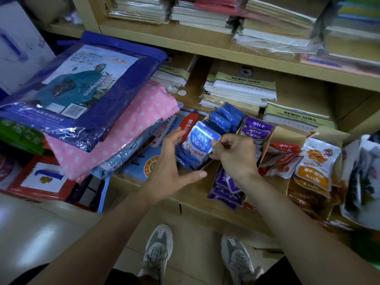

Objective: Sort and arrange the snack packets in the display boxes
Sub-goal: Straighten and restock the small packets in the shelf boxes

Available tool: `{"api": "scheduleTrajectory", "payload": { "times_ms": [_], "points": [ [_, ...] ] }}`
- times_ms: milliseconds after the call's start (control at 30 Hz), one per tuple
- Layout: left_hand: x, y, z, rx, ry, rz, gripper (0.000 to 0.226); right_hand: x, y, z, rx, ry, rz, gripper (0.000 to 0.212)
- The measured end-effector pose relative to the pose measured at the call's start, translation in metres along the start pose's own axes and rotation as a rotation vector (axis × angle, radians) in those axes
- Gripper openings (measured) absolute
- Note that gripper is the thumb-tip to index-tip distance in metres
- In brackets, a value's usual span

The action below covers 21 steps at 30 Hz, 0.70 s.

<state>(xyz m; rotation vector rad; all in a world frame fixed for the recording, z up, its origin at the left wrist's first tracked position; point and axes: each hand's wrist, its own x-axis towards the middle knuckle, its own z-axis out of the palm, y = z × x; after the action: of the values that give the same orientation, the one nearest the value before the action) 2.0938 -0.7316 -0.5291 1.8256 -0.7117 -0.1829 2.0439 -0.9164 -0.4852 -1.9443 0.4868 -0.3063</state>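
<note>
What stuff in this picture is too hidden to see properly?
Head view:
- Lower blue packets: covered by the held blue packet.
- Purple packets: right hand covers the row's middle.
- Left hand: grip too blurred to tell whether fingers hold the packet.
- Bags at right edge: cut off, blurred.
</note>
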Motion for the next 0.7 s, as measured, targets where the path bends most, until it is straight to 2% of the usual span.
{"api": "scheduleTrajectory", "payload": {
  "times_ms": [133, 333, 467, 600, 700],
  "points": [
    [0.006, -0.005, 0.008, 0.136, -0.018, -0.011, 0.106, -0.001, 0.0, 0.0, -0.235, -0.044, -0.15, 0.013],
    [0.01, -0.004, 0.011, 0.206, 0.035, -0.026, 0.1, -0.008, -0.001, -0.006, -0.33, -0.063, -0.289, 0.012],
    [-0.008, 0.001, 0.006, 0.24, 0.063, -0.06, 0.103, -0.02, 0.001, -0.01, -0.376, -0.113, -0.312, 0.011],
    [-0.037, 0.008, -0.003, 0.188, 0.065, -0.048, 0.099, -0.049, 0.006, -0.007, -0.379, -0.197, -0.294, 0.034],
    [-0.054, 0.015, -0.009, 0.197, 0.044, -0.07, 0.098, -0.077, 0.01, 0.002, -0.235, -0.245, -0.183, 0.056]
  ]
}}
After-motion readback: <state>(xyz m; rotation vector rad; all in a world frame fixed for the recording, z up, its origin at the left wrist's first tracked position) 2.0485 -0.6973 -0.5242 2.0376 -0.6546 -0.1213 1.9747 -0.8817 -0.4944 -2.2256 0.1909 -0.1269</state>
